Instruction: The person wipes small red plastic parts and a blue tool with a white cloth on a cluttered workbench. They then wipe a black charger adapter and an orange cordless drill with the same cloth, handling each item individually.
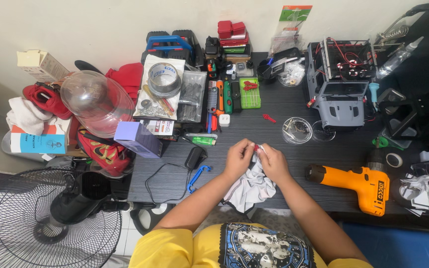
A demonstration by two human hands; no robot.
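From the head view, you have both hands together over the near middle of the desk (294, 124). Your left hand (238, 158) and right hand (274, 161) meet fingertip to fingertip, pinched on a small red part (257, 147), with a white cloth (250, 186) bunched under them and hanging toward you. It looks as if you are wiping or fitting that part; the work seems to be midway, since the part is in your fingers and not set down. A second red piece (268, 118) lies apart on the desk, farther back, and more red pieces sit on the green tray (250, 93). The grey model-car frame (342, 79) stands open at the back right with loose wires, so I judge assembly is far from finished. The orange drill (361, 182) lies untouched to your right.

The red part is mostly covered by your fingertips, so you cannot tell its shape. Whether the cloth is gripped or only lies beneath is unclear. The clear dishes (297, 130) hold bits too small to name.
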